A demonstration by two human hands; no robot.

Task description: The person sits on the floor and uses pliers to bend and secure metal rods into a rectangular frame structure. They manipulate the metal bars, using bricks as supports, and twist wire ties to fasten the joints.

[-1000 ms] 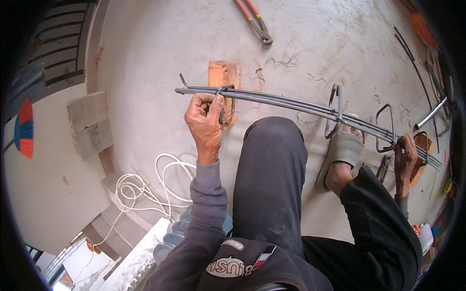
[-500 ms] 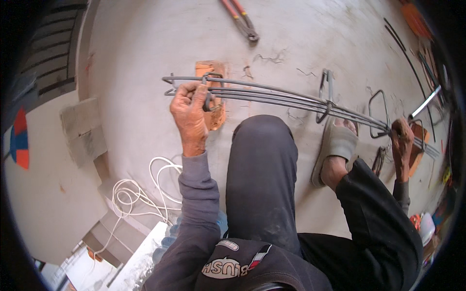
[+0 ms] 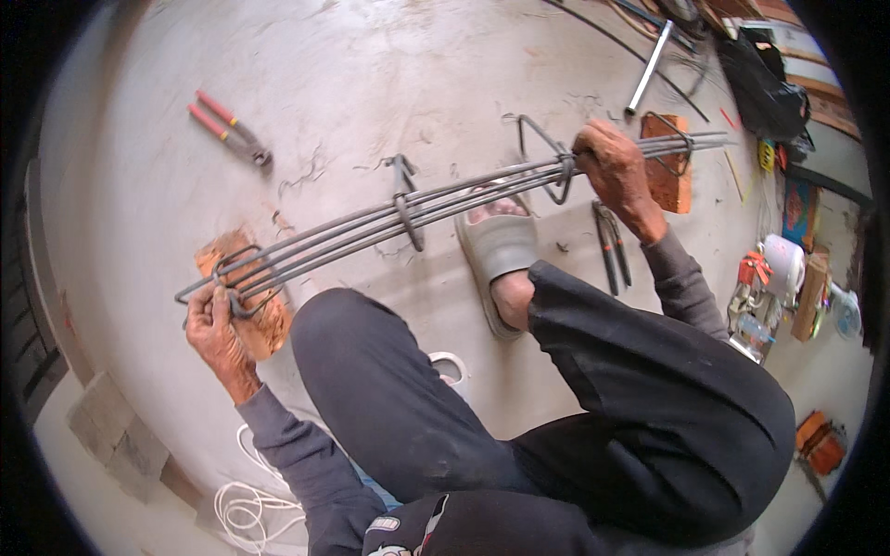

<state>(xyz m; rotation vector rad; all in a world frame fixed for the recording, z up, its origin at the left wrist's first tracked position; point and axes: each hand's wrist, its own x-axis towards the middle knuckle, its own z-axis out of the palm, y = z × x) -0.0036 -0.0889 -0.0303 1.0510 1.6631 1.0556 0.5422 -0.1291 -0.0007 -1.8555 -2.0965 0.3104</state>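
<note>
Being clasped by R hand (image 3: pixel 619 171), end-pinched by L hand (image 3: pixel 221 335), rods (image 3: pixel 454 199) may be skewed if stirrup (image 3: pixel 243 311) nr L slips.

I see the left hand (image 3: pixel 222 335) pinching a bent loop (image 3: pixel 242 311) around the left end of some long metal rods (image 3: pixel 445 206). The right hand (image 3: pixel 614 171) grips them nearer their other end. I have two orange bricks (image 3: pixel 271 332), one under each end, and red-handled pliers (image 3: pixel 243 144) lying apart on the floor (image 3: pixel 371 93).
</note>
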